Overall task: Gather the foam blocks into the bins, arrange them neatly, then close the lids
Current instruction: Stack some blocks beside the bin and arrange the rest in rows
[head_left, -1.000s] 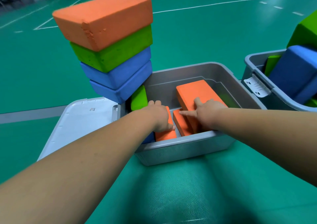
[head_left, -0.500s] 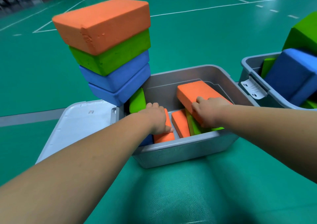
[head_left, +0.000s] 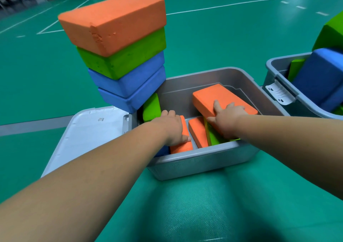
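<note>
A grey bin (head_left: 204,162) sits on the green floor with both my hands inside it. My left hand (head_left: 172,128) is closed over the top of an upright orange block (head_left: 182,146) at the bin's near left. My right hand (head_left: 226,117) grips the near end of a large orange block (head_left: 213,97) that lies tilted over an upright green block (head_left: 213,139). A second upright orange block (head_left: 197,132) stands between the two. Another green block (head_left: 151,108) leans in the far left corner. The bin's white lid (head_left: 83,136) lies open to the left.
A leaning stack rises at the bin's left corner: orange block (head_left: 113,21) on top, green block (head_left: 126,60) under it, two blue blocks (head_left: 130,87) below. A second grey bin (head_left: 274,78) at the right holds a blue block (head_left: 323,78) and green blocks.
My right hand has lifted the near end of the large orange block and shifted it back, uncovering a green block under it. My left hand has stayed on its orange block.
</note>
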